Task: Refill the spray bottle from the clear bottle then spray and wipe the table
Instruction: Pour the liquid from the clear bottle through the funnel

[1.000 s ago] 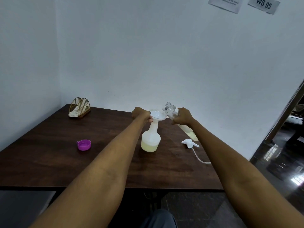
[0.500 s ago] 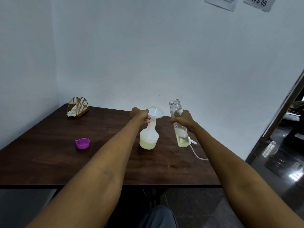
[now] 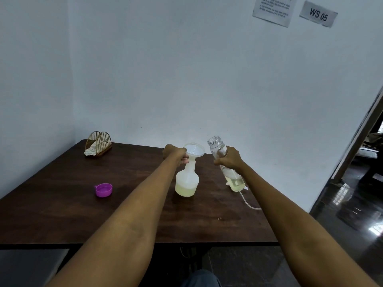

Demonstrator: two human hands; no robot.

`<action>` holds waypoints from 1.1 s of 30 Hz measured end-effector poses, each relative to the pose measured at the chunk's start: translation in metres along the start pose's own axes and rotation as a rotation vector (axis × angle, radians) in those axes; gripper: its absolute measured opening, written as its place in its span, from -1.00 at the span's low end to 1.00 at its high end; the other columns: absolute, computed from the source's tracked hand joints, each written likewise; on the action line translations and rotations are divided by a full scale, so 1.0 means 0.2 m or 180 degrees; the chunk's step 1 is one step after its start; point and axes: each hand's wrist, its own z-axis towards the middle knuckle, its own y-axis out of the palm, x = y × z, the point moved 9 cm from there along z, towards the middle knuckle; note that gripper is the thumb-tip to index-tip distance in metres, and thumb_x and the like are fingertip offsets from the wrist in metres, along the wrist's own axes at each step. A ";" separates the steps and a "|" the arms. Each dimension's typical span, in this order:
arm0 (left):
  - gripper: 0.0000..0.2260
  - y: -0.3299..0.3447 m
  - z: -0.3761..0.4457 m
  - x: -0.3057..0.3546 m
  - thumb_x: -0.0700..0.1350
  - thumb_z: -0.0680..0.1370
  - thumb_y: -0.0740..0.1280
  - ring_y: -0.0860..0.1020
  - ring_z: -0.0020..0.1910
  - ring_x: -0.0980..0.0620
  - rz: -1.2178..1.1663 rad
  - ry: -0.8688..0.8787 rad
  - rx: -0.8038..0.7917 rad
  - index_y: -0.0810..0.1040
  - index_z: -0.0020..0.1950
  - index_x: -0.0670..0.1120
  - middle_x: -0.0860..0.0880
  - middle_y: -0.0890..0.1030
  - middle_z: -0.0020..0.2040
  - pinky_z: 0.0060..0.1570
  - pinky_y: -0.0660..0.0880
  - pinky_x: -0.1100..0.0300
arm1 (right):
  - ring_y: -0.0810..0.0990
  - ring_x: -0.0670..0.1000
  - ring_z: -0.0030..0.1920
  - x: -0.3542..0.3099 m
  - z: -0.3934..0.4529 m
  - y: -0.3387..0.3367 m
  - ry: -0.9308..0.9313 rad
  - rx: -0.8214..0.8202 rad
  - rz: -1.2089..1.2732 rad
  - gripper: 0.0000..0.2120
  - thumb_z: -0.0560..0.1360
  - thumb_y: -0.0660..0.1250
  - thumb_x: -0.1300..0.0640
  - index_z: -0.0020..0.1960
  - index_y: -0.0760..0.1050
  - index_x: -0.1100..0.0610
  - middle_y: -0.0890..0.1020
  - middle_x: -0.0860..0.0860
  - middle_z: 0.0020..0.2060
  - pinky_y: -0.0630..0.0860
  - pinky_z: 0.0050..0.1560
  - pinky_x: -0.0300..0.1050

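The white spray bottle [image 3: 187, 181] stands on the dark wooden table [image 3: 62, 204], holding pale yellow liquid at its base. A white funnel [image 3: 194, 149] sits in its neck. My left hand [image 3: 174, 154] grips the bottle's neck just under the funnel. My right hand [image 3: 229, 158] holds the clear bottle [image 3: 217, 149], uncapped, tilted slightly left, with a little yellow liquid at its bottom [image 3: 235, 182]. The bottle's mouth is to the right of the funnel, apart from it. The sprayer head with its tube [image 3: 246, 200] lies on the table behind the clear bottle, mostly hidden.
A purple cap [image 3: 103, 189] lies on the table's left half. A wire napkin holder [image 3: 98, 143] with a cloth stands in the far left corner against the wall. The table's right edge borders a glossy dark floor [image 3: 352, 204].
The clear bottle was tipped over the funnel a second ago. My right hand has swung it back nearly upright and away to the right; now it leans slightly left again. My left hand stayed put.
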 end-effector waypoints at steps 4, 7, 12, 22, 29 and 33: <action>-0.88 0.00 0.02 0.01 -0.42 0.51 0.28 0.50 -0.47 0.02 0.0040 -0.0079 0.0039 0.53 0.02 -0.33 -0.16 0.51 -0.38 -0.28 0.60 0.16 | 0.47 0.02 -0.23 -0.06 0.03 0.03 -0.0236 -0.0105 -0.0581 -0.67 0.11 0.46 0.09 -0.22 0.41 0.13 0.53 0.03 -0.26 0.31 -0.35 -0.24; -0.88 0.00 0.02 0.02 -0.41 0.52 0.28 0.50 -0.49 0.03 0.0094 -0.0107 0.0054 0.54 0.03 -0.36 -0.16 0.51 -0.40 -0.57 0.54 0.23 | 0.49 0.10 -0.12 -0.06 0.07 0.03 -0.0232 -0.0069 -0.1100 -0.68 0.24 0.50 0.19 -0.10 0.42 0.17 0.54 0.09 -0.18 0.33 -0.23 -0.16; -0.86 0.00 0.03 0.01 -0.41 0.51 0.29 0.49 -0.49 0.04 0.0036 -0.0123 0.0024 0.54 0.04 -0.39 -0.15 0.51 -0.41 -0.47 0.56 0.22 | 0.55 0.16 0.04 -0.09 0.11 0.02 -0.0291 -0.0028 -0.1827 -0.64 0.28 0.44 0.21 0.03 0.42 0.18 0.61 0.11 -0.03 0.36 -0.15 -0.13; -0.97 -0.01 0.05 0.00 -0.39 0.49 0.31 0.52 -0.54 0.06 -0.0006 -0.0104 0.0033 0.55 -0.13 -0.34 -0.13 0.53 -0.42 -0.50 0.56 0.26 | 0.55 0.14 0.05 -0.13 0.15 0.01 -0.0377 0.0016 -0.2219 -0.63 0.30 0.41 0.23 0.07 0.42 0.16 0.61 0.08 -0.01 0.31 -0.08 -0.13; -0.95 -0.02 0.06 0.00 -0.38 0.48 0.33 0.48 -0.68 0.11 0.0007 -0.0085 0.0091 0.58 -0.10 -0.36 -0.12 0.53 -0.44 -0.58 0.54 0.29 | 0.55 0.14 0.03 -0.16 0.16 0.00 -0.0475 0.0056 -0.2337 -0.64 0.29 0.39 0.25 0.06 0.42 0.16 0.61 0.08 -0.03 0.29 -0.09 -0.12; -0.92 -0.02 0.05 0.00 -0.39 0.49 0.33 0.48 -0.69 0.12 -0.0017 -0.0077 0.0085 0.58 -0.06 -0.37 -0.13 0.52 -0.44 -0.63 0.50 0.31 | 0.56 0.15 0.03 -0.16 0.16 0.01 -0.0469 0.0018 -0.2317 -0.67 0.28 0.40 0.24 0.01 0.40 0.14 0.61 0.09 -0.03 0.32 -0.10 -0.11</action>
